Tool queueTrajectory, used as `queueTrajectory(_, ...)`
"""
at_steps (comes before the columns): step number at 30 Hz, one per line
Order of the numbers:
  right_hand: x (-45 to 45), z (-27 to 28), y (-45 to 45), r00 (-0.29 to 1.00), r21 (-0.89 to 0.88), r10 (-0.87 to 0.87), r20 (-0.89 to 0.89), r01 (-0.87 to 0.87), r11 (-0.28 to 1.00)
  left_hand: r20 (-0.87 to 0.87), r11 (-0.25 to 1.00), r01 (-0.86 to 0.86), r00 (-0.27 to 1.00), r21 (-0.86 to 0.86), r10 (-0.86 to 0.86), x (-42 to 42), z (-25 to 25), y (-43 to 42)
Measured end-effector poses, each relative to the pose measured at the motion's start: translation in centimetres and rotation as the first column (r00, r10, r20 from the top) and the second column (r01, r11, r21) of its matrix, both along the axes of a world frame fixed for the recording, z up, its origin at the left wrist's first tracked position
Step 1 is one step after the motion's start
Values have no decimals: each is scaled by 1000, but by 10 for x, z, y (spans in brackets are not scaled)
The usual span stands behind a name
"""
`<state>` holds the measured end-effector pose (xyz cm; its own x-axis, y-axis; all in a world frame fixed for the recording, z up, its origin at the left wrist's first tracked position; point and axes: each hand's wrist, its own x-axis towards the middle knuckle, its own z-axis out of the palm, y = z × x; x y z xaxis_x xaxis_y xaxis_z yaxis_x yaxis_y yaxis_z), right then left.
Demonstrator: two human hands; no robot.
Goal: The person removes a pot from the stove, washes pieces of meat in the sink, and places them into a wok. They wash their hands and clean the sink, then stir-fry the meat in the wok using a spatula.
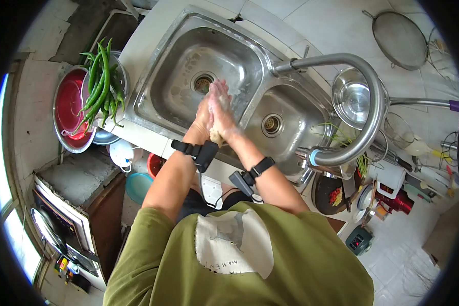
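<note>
Over the large left sink basin (168, 61), my two hands are pressed palm to palm, with white suds on the skin. My left hand (203, 115) lies mostly behind the other, so only part of its fingers shows. Stretched out along it, my right hand (222, 108) has its fingers pointing toward the back of the basin. A pale yellowish lump (216, 136) shows between the heels of the hands; I cannot tell what it is. The basin's drain (203, 82) is just beyond the fingers.
A curved metal faucet (364, 71) arches over the smaller right basin (285, 107). Green chili peppers (104, 84) lie piled beside a red bowl (69, 99) at left. At right are a metal pot (353, 94) and a cutting board (324, 188) with chopped red pieces and a knife.
</note>
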<state>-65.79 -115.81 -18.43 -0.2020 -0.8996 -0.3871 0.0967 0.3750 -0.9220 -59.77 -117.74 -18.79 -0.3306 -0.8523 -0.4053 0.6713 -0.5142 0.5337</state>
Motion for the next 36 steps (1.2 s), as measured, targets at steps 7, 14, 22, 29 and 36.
queueTrajectory(7, -56, 0, -60, 582, 121, 203, -788, -177, 977, -337, 986, 95, 940, 138, -43, -9, 61, 10)
queueTrajectory(14, -53, 30, 23, 987, 60, -68, 146, 60, 996, -49, 975, 47, 998, 218, -37, 15, -2, -23)
queueTrajectory(22, -183, 114, 130, 781, 7, -495, 381, 533, 846, 230, 875, -193, 968, 443, 98, 3, 39, -20)
queueTrajectory(29, -206, 168, 163, 832, -365, -524, 185, 553, 749, 163, 925, 257, 937, 278, -309, 31, -14, -18)
queueTrajectory(36, -116, 152, 98, 822, -605, -507, -258, 272, 748, 487, 960, 126, 841, 251, -237, 30, 22, -4)
